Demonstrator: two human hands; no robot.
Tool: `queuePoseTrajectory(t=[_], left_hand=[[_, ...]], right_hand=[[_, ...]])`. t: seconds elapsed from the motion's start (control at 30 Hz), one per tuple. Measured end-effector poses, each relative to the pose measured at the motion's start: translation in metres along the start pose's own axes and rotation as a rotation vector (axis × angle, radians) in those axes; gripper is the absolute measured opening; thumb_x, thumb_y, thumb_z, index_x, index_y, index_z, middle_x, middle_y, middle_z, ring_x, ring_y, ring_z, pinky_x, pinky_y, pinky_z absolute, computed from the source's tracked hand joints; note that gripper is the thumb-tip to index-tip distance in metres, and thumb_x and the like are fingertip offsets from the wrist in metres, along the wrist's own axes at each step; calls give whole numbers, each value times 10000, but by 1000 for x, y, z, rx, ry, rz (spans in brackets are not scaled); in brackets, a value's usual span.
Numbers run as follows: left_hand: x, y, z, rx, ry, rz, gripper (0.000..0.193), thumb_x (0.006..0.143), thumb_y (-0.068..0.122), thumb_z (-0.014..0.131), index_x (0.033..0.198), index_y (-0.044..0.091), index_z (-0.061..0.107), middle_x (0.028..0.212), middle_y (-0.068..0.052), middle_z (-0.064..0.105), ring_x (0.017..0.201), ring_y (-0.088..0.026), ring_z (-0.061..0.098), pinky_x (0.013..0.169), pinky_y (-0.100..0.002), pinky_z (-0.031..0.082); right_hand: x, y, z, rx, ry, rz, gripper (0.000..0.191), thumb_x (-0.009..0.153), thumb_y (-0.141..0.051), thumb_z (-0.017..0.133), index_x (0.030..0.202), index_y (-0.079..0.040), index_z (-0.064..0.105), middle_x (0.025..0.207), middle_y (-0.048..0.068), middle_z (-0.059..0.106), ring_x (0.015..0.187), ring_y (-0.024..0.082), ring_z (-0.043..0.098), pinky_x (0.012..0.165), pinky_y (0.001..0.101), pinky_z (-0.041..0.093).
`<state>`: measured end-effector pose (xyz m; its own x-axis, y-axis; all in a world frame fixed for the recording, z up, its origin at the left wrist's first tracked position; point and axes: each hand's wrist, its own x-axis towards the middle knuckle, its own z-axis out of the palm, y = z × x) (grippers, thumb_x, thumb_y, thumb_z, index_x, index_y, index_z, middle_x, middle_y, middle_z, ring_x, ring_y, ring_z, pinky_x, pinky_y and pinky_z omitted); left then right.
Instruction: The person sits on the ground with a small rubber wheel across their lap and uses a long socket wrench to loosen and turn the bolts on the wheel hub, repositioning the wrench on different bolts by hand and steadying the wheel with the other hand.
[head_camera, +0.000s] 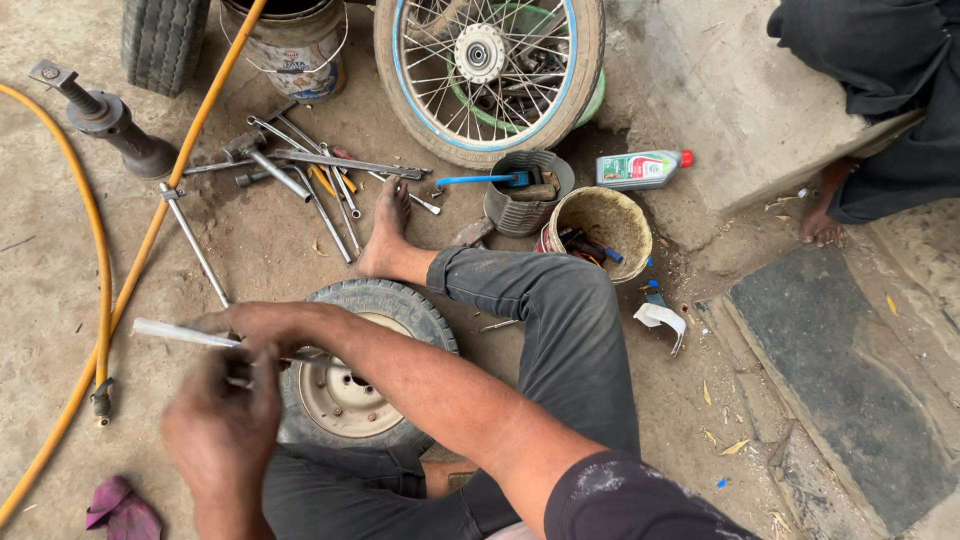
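A small black tyre on a pale metal rim (352, 380) lies flat on the ground between my legs. Above its left side, my right hand (262, 325) grips a long silvery metal rod (168, 331) that points left. My left hand (222, 425) is blurred, closed around the near part of the same rod. My bare foot (387, 225) rests beyond the tyre, close to a heap of metal tools.
Several wrenches and bars (300, 175) lie on the dirt. A spoked wheel (489, 70) leans behind two tool-filled tins (527, 192) (598, 220), beside a plastic bottle (640, 168). A yellow hose (100, 280) curves at left near a jack (108, 118). Another person's foot (820, 222) is at right.
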<state>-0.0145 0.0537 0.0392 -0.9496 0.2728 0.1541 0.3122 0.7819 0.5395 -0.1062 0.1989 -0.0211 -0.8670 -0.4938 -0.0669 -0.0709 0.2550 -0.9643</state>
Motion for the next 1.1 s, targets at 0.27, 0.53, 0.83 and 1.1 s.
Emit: queuePoseTrajectory(t=[0.27, 0.53, 0.83, 1.1], left_hand=[[102, -64, 23, 456, 9, 155, 363, 1022, 560, 654, 1034, 223, 787, 846, -41, 746, 729, -256, 725, 676, -386, 530], [86, -66, 16, 410, 21, -63, 485, 1102, 613, 546, 967, 207, 773, 723, -39, 725, 723, -280, 716, 657, -421, 519], [-67, -6, 43, 230, -9, -103, 567, 830, 489, 741, 1190, 75, 599, 1022, -176, 717, 857, -387, 710, 690, -503, 561], [-32, -11, 10, 111, -352, -96, 575, 774, 467, 812, 1137, 54, 644, 918, -158, 744, 863, -347, 729, 754, -468, 575]], right_hand=[[-88, -23, 53, -681, 474, -193, 371, 935, -192, 626, 1278, -52, 613, 1096, 197, 695, 854, 315, 706, 692, 454, 588], [-103, 3, 16, -961, 677, -174, 320, 1073, -359, 561, 866, -125, 629, 568, -18, 494, 465, 124, 435, 413, 304, 361], [-16, 34, -16, -15, 1292, -226, 336, 1028, -213, 643, 1287, -21, 548, 989, 116, 686, 847, 217, 682, 747, 354, 554], [-58, 7, 42, -45, 515, 46, 1021, 771, -27, 631, 1625, -116, 78, 1226, 97, 679, 924, 197, 701, 803, 396, 628]])
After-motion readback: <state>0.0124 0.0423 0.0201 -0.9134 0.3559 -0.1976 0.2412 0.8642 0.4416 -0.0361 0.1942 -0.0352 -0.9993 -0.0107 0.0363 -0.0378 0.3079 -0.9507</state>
